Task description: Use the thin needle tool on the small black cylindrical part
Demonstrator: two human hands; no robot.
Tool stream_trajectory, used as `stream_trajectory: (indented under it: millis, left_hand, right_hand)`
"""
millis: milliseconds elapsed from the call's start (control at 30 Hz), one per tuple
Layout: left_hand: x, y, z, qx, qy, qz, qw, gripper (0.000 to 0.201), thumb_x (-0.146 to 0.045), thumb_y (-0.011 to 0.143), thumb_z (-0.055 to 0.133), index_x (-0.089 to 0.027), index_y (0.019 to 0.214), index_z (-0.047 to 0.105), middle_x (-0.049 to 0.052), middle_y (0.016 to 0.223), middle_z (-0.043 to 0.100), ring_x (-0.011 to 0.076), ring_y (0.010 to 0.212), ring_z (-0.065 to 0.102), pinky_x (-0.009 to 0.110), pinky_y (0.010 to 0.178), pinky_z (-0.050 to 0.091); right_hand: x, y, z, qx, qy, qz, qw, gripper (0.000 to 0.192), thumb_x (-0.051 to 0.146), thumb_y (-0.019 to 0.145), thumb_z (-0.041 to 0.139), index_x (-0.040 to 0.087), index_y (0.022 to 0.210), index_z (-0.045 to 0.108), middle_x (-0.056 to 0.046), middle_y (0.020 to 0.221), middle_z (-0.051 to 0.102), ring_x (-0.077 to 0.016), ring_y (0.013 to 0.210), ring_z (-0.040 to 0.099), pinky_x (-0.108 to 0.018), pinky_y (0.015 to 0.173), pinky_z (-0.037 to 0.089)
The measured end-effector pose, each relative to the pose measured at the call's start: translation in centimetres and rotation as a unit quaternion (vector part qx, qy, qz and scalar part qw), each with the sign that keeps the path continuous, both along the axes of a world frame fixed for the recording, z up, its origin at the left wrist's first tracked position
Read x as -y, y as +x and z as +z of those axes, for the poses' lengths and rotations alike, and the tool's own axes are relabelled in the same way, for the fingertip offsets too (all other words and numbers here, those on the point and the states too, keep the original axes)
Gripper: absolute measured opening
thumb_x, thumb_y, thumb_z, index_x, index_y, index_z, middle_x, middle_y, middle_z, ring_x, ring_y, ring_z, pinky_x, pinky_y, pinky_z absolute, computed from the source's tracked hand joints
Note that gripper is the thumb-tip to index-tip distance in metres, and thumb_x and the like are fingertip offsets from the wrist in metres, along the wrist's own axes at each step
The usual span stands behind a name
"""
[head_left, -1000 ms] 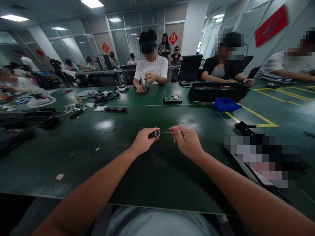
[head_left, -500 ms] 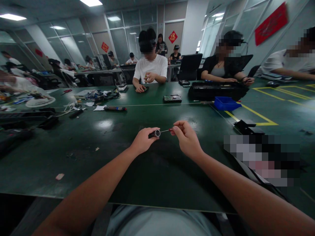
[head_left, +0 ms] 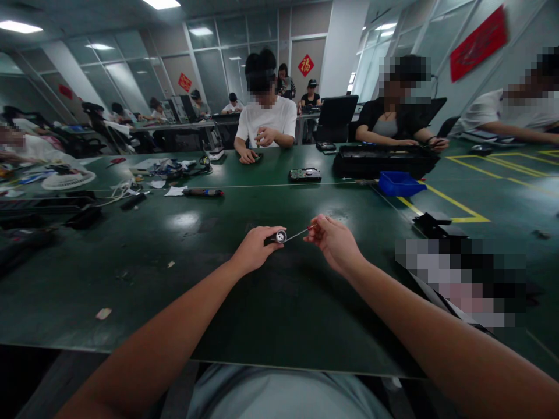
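Between the thumb and fingers of my left hand [head_left: 254,249] is a dark cylindrical part [head_left: 280,236] with a pale round end that faces me. Most of its body is hidden by the fingers. My right hand [head_left: 334,241] is closed around the red handle of a screwdriver [head_left: 297,234]. The thin metal shaft slants down to the left, and its tip is at the round end of the cylinder. Whether the tip sits inside an opening I cannot tell. Both hands are above the green table [head_left: 279,314].
Farther off lie a dark pen-shaped tool [head_left: 203,192], a hard drive [head_left: 304,174], a blue bin [head_left: 400,184] and a long black housing [head_left: 379,163]. Cables and parts [head_left: 170,169] clutter the left. A black bracket [head_left: 439,226] is at right. A person in white [head_left: 267,122] sits opposite.
My right hand has shifted slightly right and turned, so the screwdriver shaft slants more steeply and more of it shows. The cylinder's end is turned a little differently in my left hand.
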State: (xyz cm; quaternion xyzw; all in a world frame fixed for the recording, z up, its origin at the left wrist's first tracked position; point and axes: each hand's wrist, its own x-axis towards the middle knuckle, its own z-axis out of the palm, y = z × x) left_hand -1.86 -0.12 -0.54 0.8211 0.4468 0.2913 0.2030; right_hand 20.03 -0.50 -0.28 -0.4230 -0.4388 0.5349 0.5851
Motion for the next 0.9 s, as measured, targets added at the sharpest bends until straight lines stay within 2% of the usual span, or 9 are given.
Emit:
stream_trajectory:
  millis: [200,467,733,900]
  left_hand:
    - [-0.1,0.1,-0.3,0.0,0.007,0.006,1.0,0.04,-0.023,0.088,0.07,-0.024,0.127,0.065,0.006,0.121,0.069,0.0233,0.11,0.061,0.041,0.1,0.045]
    - [0.0,0.0,-0.3,-0.009,0.037,-0.008,0.999,0.039,-0.023,0.088,0.07,-0.025,0.127,0.065,0.004,0.119,0.07,0.0223,0.109,0.061,0.042,0.103,0.042]
    - [0.0,0.0,-0.3,-0.018,0.03,0.001,0.999,0.043,-0.023,0.089,0.069,-0.027,0.132,0.062,0.005,0.121,0.07,0.0239,0.11,0.06,0.046,0.104,0.041]
    - [0.1,0.1,-0.1,-0.017,0.037,-0.006,0.999,0.041,-0.022,0.089,0.069,-0.026,0.129,0.064,0.004,0.119,0.07,0.0231,0.111,0.061,0.044,0.105,0.041]
  right_hand:
    - [0.3,-0.2,0.0,0.057,0.065,-0.062,0.994,0.027,0.049,0.087,0.061,0.022,0.087,0.059,-0.002,0.078,0.064,-0.0165,0.07,0.063,-0.037,0.071,0.058]
    - [1.3,-0.4,0.7,0.17,0.143,-0.086,0.971,0.025,0.045,0.094,0.051,0.021,0.094,0.059,-0.004,0.081,0.066,-0.0178,0.072,0.064,-0.038,0.073,0.054]
    - [2.3,-0.4,1.2,0.25,0.204,-0.097,0.942,0.02,0.04,0.097,0.047,0.023,0.097,0.057,-0.004,0.084,0.069,-0.0187,0.076,0.067,-0.036,0.073,0.053]
    - [2.7,-0.5,1.3,0.302,0.229,-0.071,0.923,0.019,0.037,0.099,0.047,0.022,0.102,0.057,-0.005,0.087,0.072,-0.02,0.081,0.07,-0.036,0.075,0.053]
